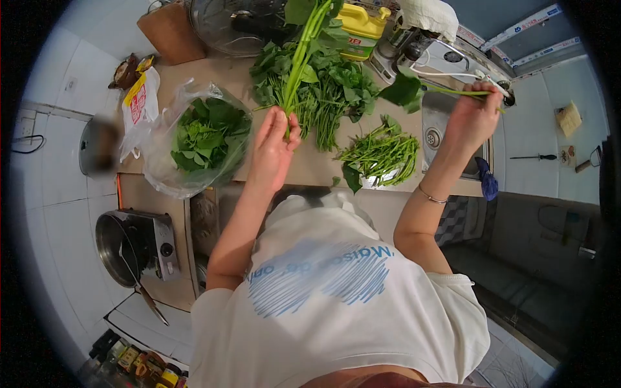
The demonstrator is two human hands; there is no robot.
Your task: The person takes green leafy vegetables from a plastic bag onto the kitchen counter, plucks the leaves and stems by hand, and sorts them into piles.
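Observation:
My left hand is closed round the lower ends of a bunch of long green leafy stems, held upright above the counter. Out to the right, my right hand pinches a single leafy stem, whose broad leaf points left. Behind the left hand lies a heap of leafy greens. A smaller pile of cut stems sits between my hands, near the counter's front edge. To the left, a clear plastic bag stands open with loose green leaves inside.
A sink is at the right, below the right forearm. A yellow jug and a glass lid stand at the back. On the left are a pan on a burner and several bottles.

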